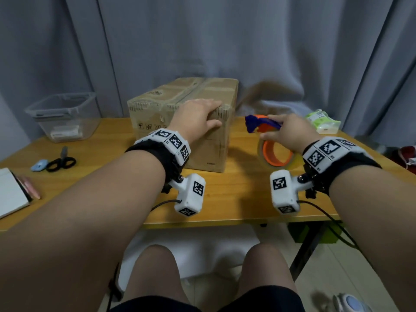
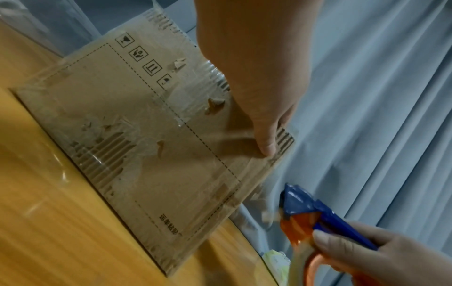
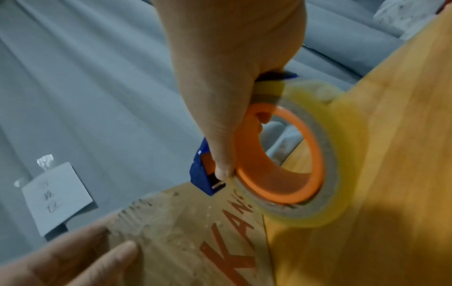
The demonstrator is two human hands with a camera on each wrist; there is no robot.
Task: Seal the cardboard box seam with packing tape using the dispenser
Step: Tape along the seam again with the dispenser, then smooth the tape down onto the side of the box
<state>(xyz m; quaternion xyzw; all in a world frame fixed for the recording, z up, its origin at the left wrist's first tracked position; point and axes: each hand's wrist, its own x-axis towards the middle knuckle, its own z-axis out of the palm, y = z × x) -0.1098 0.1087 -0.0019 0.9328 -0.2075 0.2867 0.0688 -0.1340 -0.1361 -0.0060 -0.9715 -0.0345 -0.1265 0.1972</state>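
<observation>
A worn cardboard box [image 1: 180, 102] stands at the back middle of the wooden table [image 1: 236, 190]. Old tape runs along its top seam [image 1: 193, 90]. My left hand [image 1: 198, 115] rests on the box's near right top corner, fingers flat on the top. Its thumb [image 2: 266, 139] presses the front face. My right hand [image 1: 290, 134] grips a blue and orange tape dispenser [image 1: 258, 123] with a clear tape roll [image 1: 276, 154]. It holds the dispenser just right of the box, above the table. In the right wrist view the dispenser's blue nose [image 3: 203, 174] sits close to the box's side [image 3: 195, 232].
A clear plastic bin [image 1: 65, 115] stands at the back left. Scissors [image 1: 60, 162], a small blue object [image 1: 39, 165] and a notebook [image 1: 11, 192] lie at the left. A green packet [image 1: 322, 121] lies at the back right. A grey curtain hangs close behind.
</observation>
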